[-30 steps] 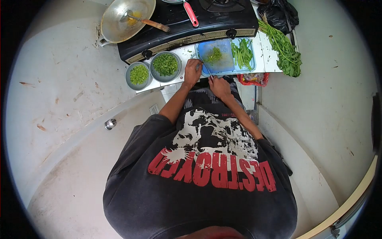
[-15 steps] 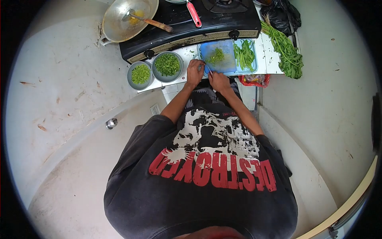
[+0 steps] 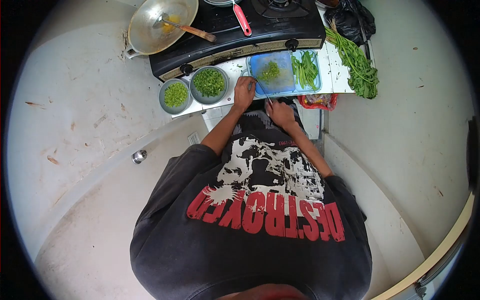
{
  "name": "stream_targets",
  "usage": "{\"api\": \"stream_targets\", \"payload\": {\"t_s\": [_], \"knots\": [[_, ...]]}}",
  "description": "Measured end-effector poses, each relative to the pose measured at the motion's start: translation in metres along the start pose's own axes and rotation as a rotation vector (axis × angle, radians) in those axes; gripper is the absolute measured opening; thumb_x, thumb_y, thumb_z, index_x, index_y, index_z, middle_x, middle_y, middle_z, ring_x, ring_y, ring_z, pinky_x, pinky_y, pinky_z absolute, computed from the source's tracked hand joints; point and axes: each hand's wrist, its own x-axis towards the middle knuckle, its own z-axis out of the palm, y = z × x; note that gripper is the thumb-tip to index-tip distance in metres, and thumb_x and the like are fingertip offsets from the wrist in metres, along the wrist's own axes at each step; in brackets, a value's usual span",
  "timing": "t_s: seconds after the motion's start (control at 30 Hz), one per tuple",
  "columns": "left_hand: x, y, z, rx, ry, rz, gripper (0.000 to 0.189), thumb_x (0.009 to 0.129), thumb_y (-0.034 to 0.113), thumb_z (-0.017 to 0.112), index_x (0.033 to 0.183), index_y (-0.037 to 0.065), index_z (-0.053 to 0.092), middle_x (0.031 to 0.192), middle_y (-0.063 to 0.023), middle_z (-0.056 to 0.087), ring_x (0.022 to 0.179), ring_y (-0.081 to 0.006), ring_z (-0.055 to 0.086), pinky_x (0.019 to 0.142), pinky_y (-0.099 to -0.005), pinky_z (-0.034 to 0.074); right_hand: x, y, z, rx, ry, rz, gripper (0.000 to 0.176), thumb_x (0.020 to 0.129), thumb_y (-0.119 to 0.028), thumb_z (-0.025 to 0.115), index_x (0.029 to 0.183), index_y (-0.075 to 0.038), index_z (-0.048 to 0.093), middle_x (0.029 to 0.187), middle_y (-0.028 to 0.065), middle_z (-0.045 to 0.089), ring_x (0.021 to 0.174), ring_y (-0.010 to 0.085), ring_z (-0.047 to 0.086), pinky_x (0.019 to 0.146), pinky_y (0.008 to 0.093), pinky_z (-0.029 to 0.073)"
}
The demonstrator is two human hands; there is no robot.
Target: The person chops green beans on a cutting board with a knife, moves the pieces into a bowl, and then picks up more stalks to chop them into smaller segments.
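My right hand (image 3: 282, 114) is closed round the handle of a knife (image 3: 264, 91), whose blade points up and left over the near edge of a blue cutting board (image 3: 285, 62). At the board's near left corner is my left hand (image 3: 244, 92), its fingers bent together near the knife tip; whatever they hold is too small to make out. Chopped greens (image 3: 270, 72) lie on the board. Uncut green stalks and leaves (image 3: 305, 70) rest beside it on a light blue tray (image 3: 320, 80).
Left of the board stand two grey bowls of chopped greens, a larger (image 3: 209, 85) and a smaller (image 3: 175, 95). Behind is a black stove (image 3: 220, 35) with a wok (image 3: 150, 30) and a red-handled pan (image 3: 242, 21). Leafy bunches (image 3: 357, 67) and a red basket (image 3: 325, 102) are at right.
My right hand has moved slightly down and toward me with the knife, and more of the blade shows. My left hand has stayed nearly in place.
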Motion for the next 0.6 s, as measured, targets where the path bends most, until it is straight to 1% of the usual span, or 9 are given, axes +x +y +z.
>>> {"api": "stream_targets", "payload": {"t_s": [0.07, 0.17, 0.27, 0.37, 0.47, 0.6], "knots": [[0.003, 0.002, -0.004, 0.013, -0.022, 0.048, 0.01, 0.083, -0.002, 0.063, 0.092, -0.001, 0.067, 0.099, -0.0148, 0.068, 0.098, -0.035, 0.061, 0.088, -0.0426, 0.049, 0.003, -0.003, -0.008, 0.017, -0.026, 0.009, 0.045, 0.098, -0.039, 0.05, 0.092, 0.001, 0.069, 0.087, 0.0285, 0.068, 0.084, 0.0457, 0.068, 0.079, 0.0541, 0.055], [0.004, 0.002, -0.005, 0.004, -0.023, 0.121, 0.011, 0.084, -0.002, 0.062, 0.094, -0.001, 0.066, 0.099, -0.0148, 0.068, 0.098, -0.0351, 0.06, 0.087, -0.0427, 0.049, 0.004, -0.013, -0.018, 0.038, -0.01, 0.037, 0.045, 0.097, -0.04, 0.051, 0.092, 0.001, 0.07, 0.087, 0.0286, 0.068, 0.086, 0.0459, 0.068, 0.08, 0.0543, 0.054], [0.007, 0.002, -0.01, 0.005, -0.085, 0.117, 0.012, 0.084, -0.003, 0.061, 0.095, -0.001, 0.066, 0.099, -0.0147, 0.068, 0.098, -0.0351, 0.06, 0.087, -0.0425, 0.049, 0.005, -0.007, -0.01, 0.079, 0.018, 0.031, 0.045, 0.097, -0.039, 0.051, 0.091, 0.001, 0.07, 0.087, 0.0284, 0.069, 0.085, 0.045, 0.068, 0.08, 0.0529, 0.055], [0.007, -0.002, -0.006, -0.002, -0.09, 0.133, 0.012, 0.084, -0.003, 0.061, 0.095, -0.001, 0.065, 0.098, -0.0151, 0.068, 0.097, -0.0351, 0.061, 0.086, -0.0424, 0.05, 0.005, -0.006, -0.011, 0.008, -0.022, 0.041, 0.044, 0.097, -0.038, 0.052, 0.091, 0.001, 0.069, 0.088, 0.0283, 0.069, 0.086, 0.0442, 0.069, 0.081, 0.0519, 0.055], [0.008, 0.002, -0.008, -0.004, -0.099, 0.106, 0.011, 0.084, -0.003, 0.061, 0.094, -0.001, 0.065, 0.097, -0.0155, 0.068, 0.096, -0.0352, 0.062, 0.085, -0.0424, 0.05, 0.002, -0.01, -0.014, -0.026, 0.026, -0.018, 0.043, 0.097, -0.037, 0.052, 0.091, 0.002, 0.069, 0.09, 0.0278, 0.069, 0.087, 0.0436, 0.069, 0.081, 0.0518, 0.055], [0.008, 0.0, -0.006, -0.012, -0.093, 0.127, 0.01, 0.084, -0.003, 0.061, 0.093, -0.001, 0.065, 0.095, -0.0159, 0.067, 0.095, -0.0356, 0.062, 0.084, -0.043, 0.05, 0.009, -0.012, -0.011, -0.045, 0.011, -0.006, 0.044, 0.097, -0.037, 0.052, 0.09, 0.002, 0.07, 0.09, 0.0276, 0.07, 0.088, 0.0437, 0.069, 0.082, 0.051, 0.055]]}}
